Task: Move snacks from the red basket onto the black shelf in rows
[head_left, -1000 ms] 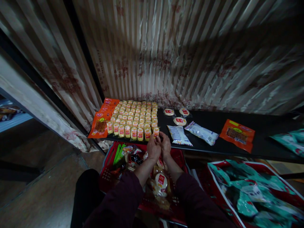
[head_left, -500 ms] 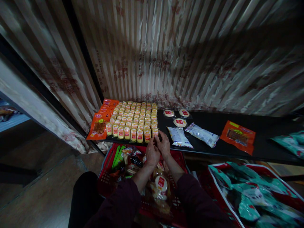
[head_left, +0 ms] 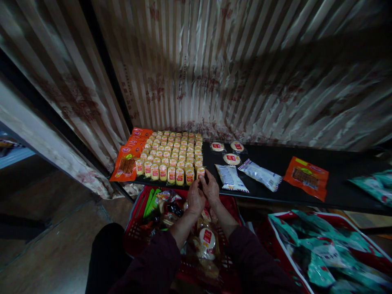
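Small yellow wrapped cakes [head_left: 171, 159] with red-and-white labels stand in close rows on the black shelf. At the front right corner of these rows, both hands meet at one wrapped cake [head_left: 200, 172]. My right hand [head_left: 211, 188] curls around its right side, fingers closed. From below and the left, my left hand [head_left: 196, 197] pinches at its lower edge; its fingertips are partly hidden. Beneath my hands sits a red basket [head_left: 134, 239] of mixed packaged snacks, among them a round wrapped biscuit [head_left: 207, 238].
Orange snack packets [head_left: 126, 163] lie left of the rows. Rightward on the shelf [head_left: 269, 155] are round wrapped biscuits [head_left: 232, 159], white-and-blue packets [head_left: 260, 173] and an orange packet [head_left: 306, 176]. Another basket [head_left: 286, 253] holds teal bags [head_left: 327, 253]. A striped curtain [head_left: 190, 73] hangs behind.
Both hands stay at the same corner cake, with barely any movement. The view has shifted very slightly.
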A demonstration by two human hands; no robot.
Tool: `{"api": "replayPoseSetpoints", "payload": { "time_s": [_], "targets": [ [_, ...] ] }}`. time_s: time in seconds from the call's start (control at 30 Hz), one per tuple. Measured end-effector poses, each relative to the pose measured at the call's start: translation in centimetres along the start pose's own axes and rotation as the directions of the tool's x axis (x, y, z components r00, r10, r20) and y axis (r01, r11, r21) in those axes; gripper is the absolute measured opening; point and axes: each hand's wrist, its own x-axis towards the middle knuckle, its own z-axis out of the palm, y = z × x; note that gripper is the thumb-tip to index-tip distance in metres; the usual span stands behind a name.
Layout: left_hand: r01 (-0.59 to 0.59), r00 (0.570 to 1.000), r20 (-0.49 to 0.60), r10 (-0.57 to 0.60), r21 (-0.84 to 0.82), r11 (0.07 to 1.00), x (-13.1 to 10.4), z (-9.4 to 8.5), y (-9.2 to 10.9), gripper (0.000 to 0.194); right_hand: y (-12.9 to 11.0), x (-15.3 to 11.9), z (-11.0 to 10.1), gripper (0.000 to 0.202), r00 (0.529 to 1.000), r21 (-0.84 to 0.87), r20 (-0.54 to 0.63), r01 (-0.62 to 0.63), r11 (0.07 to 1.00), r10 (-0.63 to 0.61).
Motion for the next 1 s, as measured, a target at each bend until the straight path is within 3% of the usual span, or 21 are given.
{"api": "replayPoseSetpoints", "payload": {
  "time_s": [0.4,1.0],
  "targets": [
    [-0.047,0.998,0.051,0.04,0.136,0.99,0.18,0.01,-0.44,0.045,-0.14,0.01,-0.15,0.052,0.998,-0.028,0.066,-0.009,1.0,0.011],
    [-0.053,0.996,0.077,0.035,0.248,0.967,-0.12,-0.24,-1.0,0.046,-0.63,-0.7,-0.84,0.056,0.998,0.077,0.021,-0.065,0.995,0.063]
  ]
}}
